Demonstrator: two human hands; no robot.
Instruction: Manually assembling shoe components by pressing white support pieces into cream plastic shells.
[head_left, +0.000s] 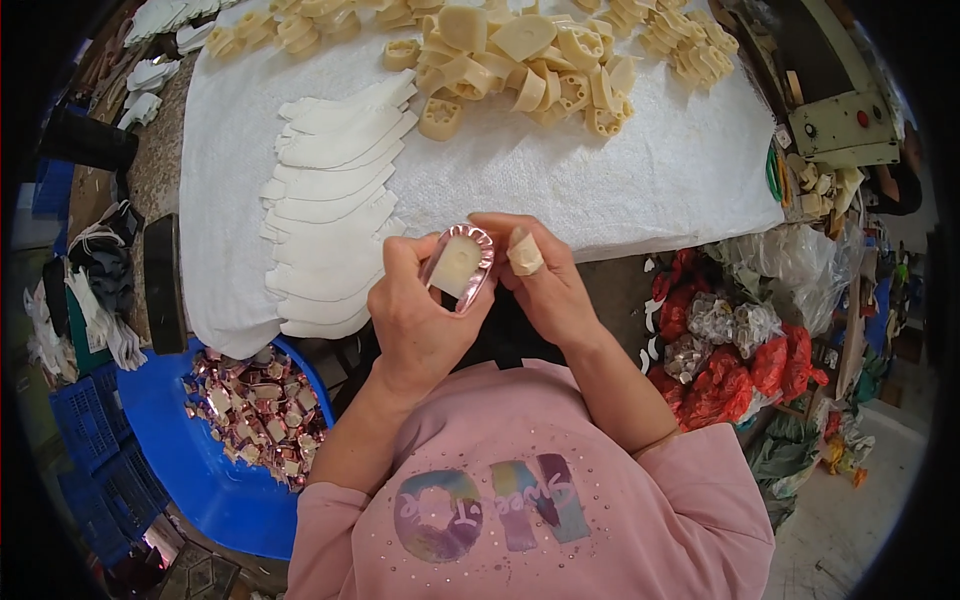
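My left hand (425, 305) grips a cream shoe heel (459, 264) wrapped in shiny metallic pink material, its open end facing up. The pink edge is pleated over the rim along the top and right. At the heel's right side, my right hand (545, 280) has its fingers bent in against the covering; the thumb has beige tape around it. Part of those fingertips is hidden behind the heel. Just beyond my hands, a fanned row of white cut pieces (330, 215) lies on the white cloth-covered table (480, 180).
Bare cream heels (525, 65) are heaped at the table's far side. A blue basin (225, 505) at lower left holds many pink-covered heels (265, 415). A dark phone-like slab (164, 285) lies left of the cloth. Red plastic bags (725, 385) are piled at right.
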